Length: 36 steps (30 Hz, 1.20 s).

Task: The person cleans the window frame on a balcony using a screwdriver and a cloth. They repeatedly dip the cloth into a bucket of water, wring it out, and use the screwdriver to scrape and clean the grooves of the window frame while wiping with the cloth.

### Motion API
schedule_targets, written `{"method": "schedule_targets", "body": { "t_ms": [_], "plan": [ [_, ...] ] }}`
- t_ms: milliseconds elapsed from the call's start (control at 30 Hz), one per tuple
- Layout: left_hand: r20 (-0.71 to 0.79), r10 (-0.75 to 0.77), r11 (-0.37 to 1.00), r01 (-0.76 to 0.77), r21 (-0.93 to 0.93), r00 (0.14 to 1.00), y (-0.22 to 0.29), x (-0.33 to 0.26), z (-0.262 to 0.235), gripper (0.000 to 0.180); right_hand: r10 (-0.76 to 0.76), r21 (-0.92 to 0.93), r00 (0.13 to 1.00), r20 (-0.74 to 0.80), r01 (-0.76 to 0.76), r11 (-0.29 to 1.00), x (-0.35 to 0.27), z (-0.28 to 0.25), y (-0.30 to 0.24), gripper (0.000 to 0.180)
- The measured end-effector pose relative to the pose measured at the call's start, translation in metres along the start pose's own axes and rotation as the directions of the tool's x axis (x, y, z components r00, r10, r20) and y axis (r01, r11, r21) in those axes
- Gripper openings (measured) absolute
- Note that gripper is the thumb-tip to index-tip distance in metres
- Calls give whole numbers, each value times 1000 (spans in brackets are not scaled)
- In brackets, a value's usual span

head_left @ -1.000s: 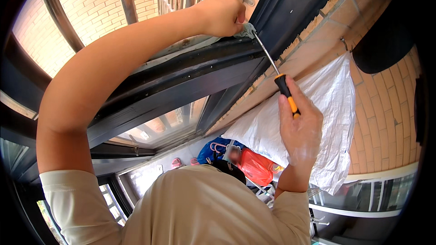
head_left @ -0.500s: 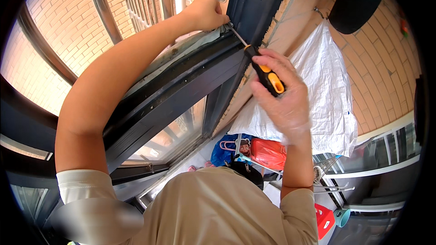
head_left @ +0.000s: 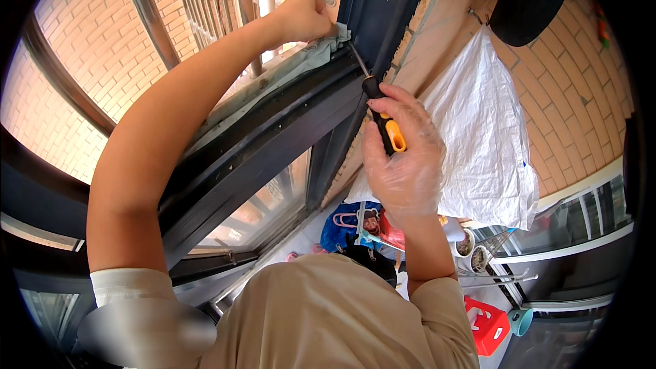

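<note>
Out over the sill of a dark window frame (head_left: 273,117), my left hand (head_left: 305,18) is closed with curled fingers on a grey-green cloth (head_left: 326,50). The cloth lies along the outer sill and bunches up at the frame's corner. My right hand (head_left: 408,160), in a clear plastic glove, grips a screwdriver (head_left: 373,90) with a black and orange handle. Its thin metal shaft slants up and left into the corner, the tip close beside the bunched cloth. Whether the tip touches cloth or frame is hard to tell.
Metal bars (head_left: 147,14) stand outside the window, before a brick wall. At right a white woven sheet (head_left: 478,137) hangs from a hook. Below are a blue bag (head_left: 336,225), a red plastic stool (head_left: 486,328) and a teal container (head_left: 521,321).
My right hand has shifted left and slightly down with the screwdriver, whose shaft is now steeper. More of the cloth shows bunched at the corner beside my left hand, which stays nearly in place.
</note>
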<state>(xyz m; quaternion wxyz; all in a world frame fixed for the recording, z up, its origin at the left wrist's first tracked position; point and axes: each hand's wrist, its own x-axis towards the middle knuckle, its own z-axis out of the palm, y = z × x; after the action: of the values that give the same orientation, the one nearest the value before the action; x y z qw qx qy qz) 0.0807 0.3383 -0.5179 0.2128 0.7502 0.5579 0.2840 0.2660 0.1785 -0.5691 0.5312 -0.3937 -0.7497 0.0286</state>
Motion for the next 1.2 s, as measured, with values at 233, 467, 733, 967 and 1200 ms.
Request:
{"method": "schedule_targets", "body": {
  "t_ms": [233,467,733,967,1200],
  "plan": [
    [-23,39,999,-39,22,999,-3,-5,3,21,-63,5,998,9,63,998,1,-1,-6,28],
    [46,-4,999,6,-39,999,5,-7,1,18,-66,8,998,-13,66,998,5,7,5,28],
    [36,152,940,-155,303,988,4,2,3,13,-136,13,989,52,135,991,27,3,2,19],
    [205,8,621,-166,766,979,18,3,5,15,-35,118,988,151,17,993,18,-16,4,23],
    [9,124,959,-122,254,992,27,-27,-9,13,217,558,900,377,-408,723,43,-69,32,33]
  ]
}}
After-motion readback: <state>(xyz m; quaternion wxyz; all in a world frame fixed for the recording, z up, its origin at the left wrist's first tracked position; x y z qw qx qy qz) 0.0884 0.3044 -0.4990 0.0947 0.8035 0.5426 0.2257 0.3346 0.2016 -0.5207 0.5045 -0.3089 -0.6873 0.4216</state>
